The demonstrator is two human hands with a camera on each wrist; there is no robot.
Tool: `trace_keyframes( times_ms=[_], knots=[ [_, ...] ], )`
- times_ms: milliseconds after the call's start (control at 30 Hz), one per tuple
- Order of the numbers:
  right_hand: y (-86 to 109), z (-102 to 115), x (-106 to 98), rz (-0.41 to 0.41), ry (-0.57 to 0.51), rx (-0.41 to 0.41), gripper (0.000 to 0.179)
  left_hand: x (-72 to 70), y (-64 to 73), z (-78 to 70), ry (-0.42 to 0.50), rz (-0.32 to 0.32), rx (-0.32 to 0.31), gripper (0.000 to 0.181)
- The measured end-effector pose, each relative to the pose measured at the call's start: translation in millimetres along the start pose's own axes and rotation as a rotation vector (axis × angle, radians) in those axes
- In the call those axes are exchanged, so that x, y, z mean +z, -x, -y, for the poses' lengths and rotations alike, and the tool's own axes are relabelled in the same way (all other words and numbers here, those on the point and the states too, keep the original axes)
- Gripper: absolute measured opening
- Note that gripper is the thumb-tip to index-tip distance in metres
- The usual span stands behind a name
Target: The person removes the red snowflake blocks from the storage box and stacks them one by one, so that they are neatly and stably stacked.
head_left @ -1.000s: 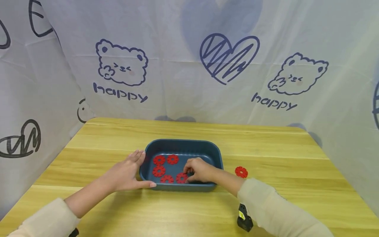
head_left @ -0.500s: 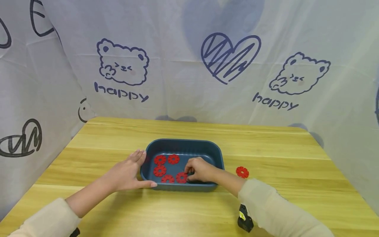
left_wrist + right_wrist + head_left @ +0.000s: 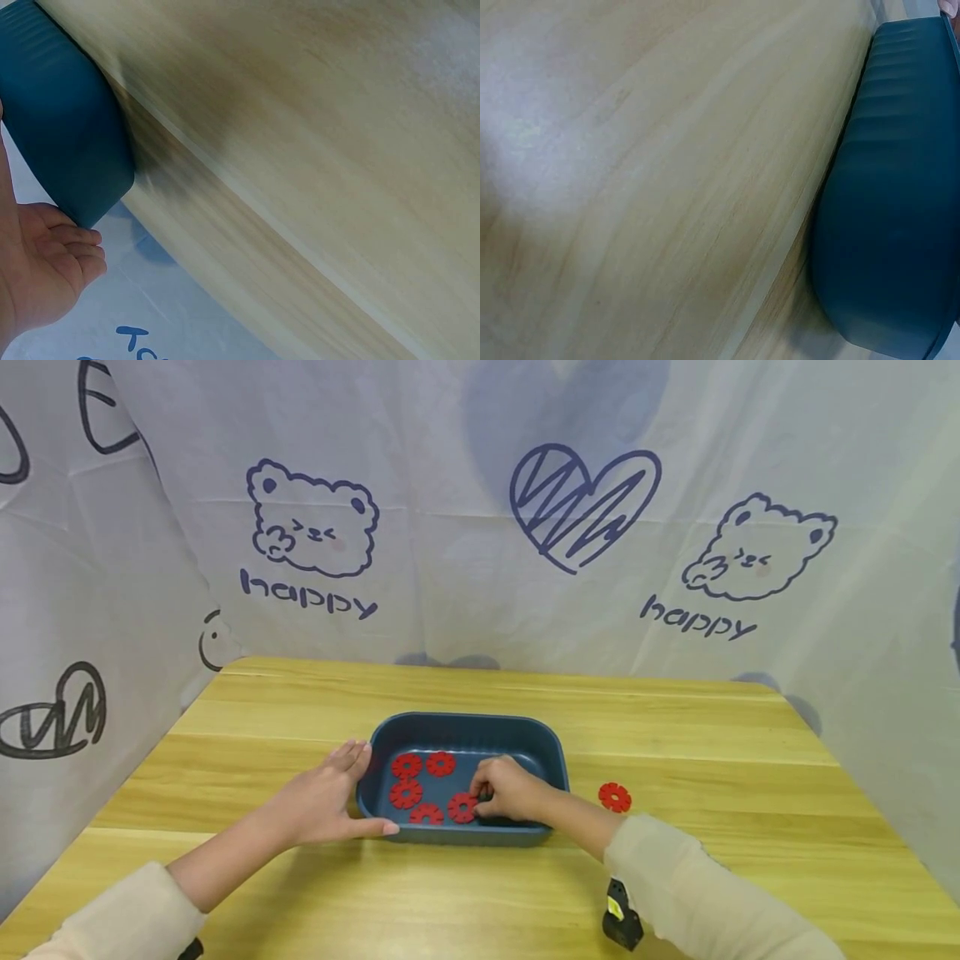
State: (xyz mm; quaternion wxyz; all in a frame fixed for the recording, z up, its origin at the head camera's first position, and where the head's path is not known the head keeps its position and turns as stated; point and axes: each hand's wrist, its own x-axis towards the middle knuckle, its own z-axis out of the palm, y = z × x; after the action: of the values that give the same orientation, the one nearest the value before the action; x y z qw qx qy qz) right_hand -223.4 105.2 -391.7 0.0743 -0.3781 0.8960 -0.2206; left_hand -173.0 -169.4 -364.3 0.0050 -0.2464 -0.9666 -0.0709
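A dark blue-green rectangular tray [image 3: 465, 835] stands on the wooden table. Several red notched interlocking discs [image 3: 407, 793] lie flat inside, mostly on its left half. My left hand [image 3: 326, 797] spans the tray's front left corner, fingers stretched along the left wall and thumb along the front rim. In the left wrist view, that hand's fingers touch the tray's outer wall [image 3: 67, 120]. My right hand [image 3: 510, 789] reaches inside, bent fingers and thumb pinching the right edge of one red disc [image 3: 461, 807]. The right wrist view shows the tray's outside [image 3: 889, 187], not the pinch.
A single red disc [image 3: 615, 797] lies on the table right of the tray, close to my right forearm. The wooden table [image 3: 675, 718] reaches back to a white cloth [image 3: 450, 568] printed with bears and hearts. Wrist cameras hang under both sleeves.
The disc at my right fingers has shifted and turned very slightly. Both hands and the tray stay nearly in place; the whole head view drifts a little.
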Motion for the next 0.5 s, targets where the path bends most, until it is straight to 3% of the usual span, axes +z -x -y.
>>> trace_keyframes(
  times_ms=[333,500],
  knots=[
    [9.7,5,-7,-0.080,0.000,-0.032,0.012,0.7,-0.6,0.9,0.005,-0.010,0.007,0.108],
    [15.8,8,-12,-0.163,0.006,-0.046,0.012,1.0,-0.6,1.0,0.013,-0.008,0.003,0.108]
  ],
)
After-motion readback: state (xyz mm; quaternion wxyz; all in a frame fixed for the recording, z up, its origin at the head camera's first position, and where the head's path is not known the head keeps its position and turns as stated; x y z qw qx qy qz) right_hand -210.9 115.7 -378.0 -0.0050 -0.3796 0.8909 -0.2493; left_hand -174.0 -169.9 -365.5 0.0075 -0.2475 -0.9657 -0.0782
